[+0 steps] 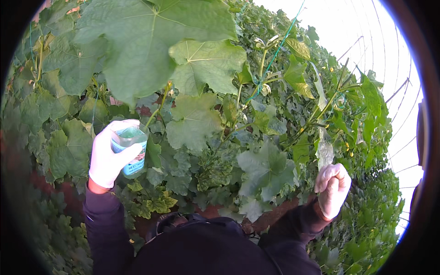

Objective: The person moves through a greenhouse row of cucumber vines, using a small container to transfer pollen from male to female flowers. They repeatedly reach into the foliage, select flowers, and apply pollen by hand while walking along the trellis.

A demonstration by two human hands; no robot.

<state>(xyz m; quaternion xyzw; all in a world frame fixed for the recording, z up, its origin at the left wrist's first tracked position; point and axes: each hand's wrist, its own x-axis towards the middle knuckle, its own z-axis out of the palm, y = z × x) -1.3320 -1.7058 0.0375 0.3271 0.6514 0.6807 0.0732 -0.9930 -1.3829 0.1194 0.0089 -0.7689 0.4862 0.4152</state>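
My left hand [115, 151], in a white glove, holds a cut-open clear plastic container [132, 149] with a blue printed label and green contents. The container stands roughly upright in front of broad lobed leaves. On the right, my right hand [333, 189], also gloved, has its fingers curled in at the lower end of a translucent plastic strip [325, 151]. The strip hangs down from a vine stem [318, 113]; whether the fingers grip it cannot be told.
Large vine leaves [154, 44] reach close in front of me. A green twine [285, 37] runs down to a knotted stem. Dense foliage surrounds both arms, with reddish ground [209, 210] below. A bright curved cover with thin ribs [371, 44] rises at the upper right.
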